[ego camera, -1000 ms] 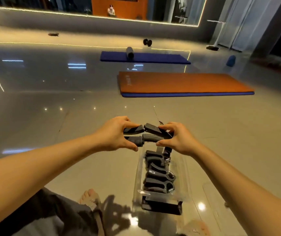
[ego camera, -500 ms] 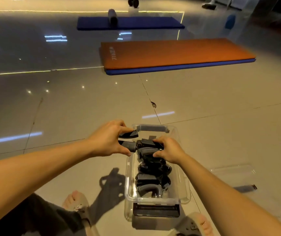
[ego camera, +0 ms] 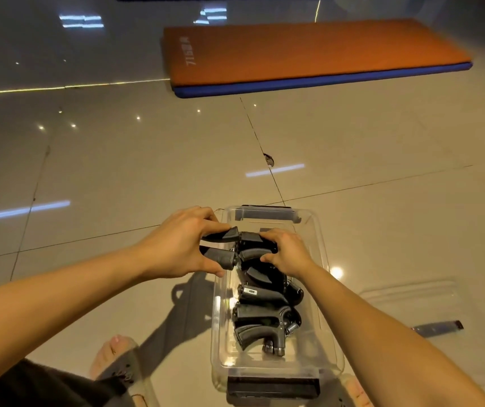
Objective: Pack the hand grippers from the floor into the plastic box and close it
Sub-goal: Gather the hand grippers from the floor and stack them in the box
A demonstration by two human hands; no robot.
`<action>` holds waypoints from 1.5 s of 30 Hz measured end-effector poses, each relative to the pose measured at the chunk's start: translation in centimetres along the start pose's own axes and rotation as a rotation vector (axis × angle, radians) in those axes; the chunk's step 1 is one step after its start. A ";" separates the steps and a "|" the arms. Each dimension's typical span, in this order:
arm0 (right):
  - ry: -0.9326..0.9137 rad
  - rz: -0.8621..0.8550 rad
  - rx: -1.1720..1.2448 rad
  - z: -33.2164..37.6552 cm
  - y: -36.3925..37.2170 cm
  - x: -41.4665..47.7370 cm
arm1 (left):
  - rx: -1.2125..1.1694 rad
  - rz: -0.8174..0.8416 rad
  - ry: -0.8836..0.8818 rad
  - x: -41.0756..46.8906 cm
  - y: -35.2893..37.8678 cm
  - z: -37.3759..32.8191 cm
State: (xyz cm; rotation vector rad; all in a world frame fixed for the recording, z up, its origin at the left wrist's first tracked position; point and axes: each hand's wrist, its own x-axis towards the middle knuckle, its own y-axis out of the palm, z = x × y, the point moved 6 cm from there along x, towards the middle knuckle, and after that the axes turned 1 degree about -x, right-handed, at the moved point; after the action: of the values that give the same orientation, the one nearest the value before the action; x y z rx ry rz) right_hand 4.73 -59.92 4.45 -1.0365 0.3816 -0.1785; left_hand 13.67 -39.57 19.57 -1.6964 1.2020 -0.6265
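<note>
Centre frame: left hand, right hand each clench hand grippers over plastic box; lower flat, handles inside rim.

Black hand grippers inside open clear plastic box.

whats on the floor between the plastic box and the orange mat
In the head view, nothing but bare tile floor lies between the plastic box and the orange mat, crossed by grout lines with one small dark chip.
</note>
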 end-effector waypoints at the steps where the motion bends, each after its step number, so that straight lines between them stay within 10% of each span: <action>1: 0.006 -0.003 0.011 -0.4 0.4 0.2 | -0.003 0.006 -0.004 0.2 0.1 0.4; 25: -0.007 -0.040 -0.052 0.4 -1.2 0.6 | 0.048 0.052 0.062 3.0 0.7 1.4; 36: 0.143 0.118 0.807 7.6 -11.5 -5.8 | 0.034 -0.068 0.136 4.0 -1.5 -1.4; 45: 0.262 0.025 1.040 8.4 -11.2 -7.3 | 0.043 -0.087 0.201 2.7 -1.7 -4.3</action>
State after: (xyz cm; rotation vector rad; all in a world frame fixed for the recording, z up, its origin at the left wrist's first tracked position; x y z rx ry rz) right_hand 1.70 -56.42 19.53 0.0206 0.4581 -0.4343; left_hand 11.99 -43.55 22.65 -1.6872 1.2491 -0.8871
